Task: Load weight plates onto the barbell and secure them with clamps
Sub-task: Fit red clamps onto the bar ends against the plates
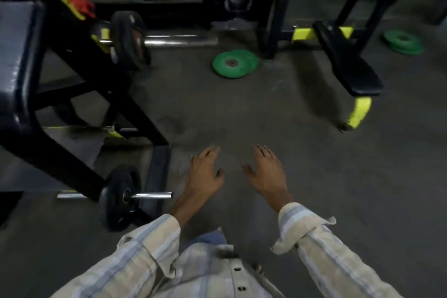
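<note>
A barbell (179, 40) rests high on the black and yellow rack at the left, with a black plate (129, 40) on its sleeve. Two green plates (233, 63) lie overlapped on the floor ahead. A second stack of green plates (402, 41) lies at the far right. A red clamp-like thing (81, 5) sits on the rack's upper left, blurred. My left hand (205, 172) and my right hand (267, 169) hover side by side over the bare floor, fingers straight, holding nothing.
A black plate (119, 197) hangs on a chrome storage peg (152, 195) low on the rack, left of my left hand. A black bench (346, 60) with yellow legs stands at the right. A grey padded bench (14, 55) fills the left edge. Dark floor (242, 116) lies between.
</note>
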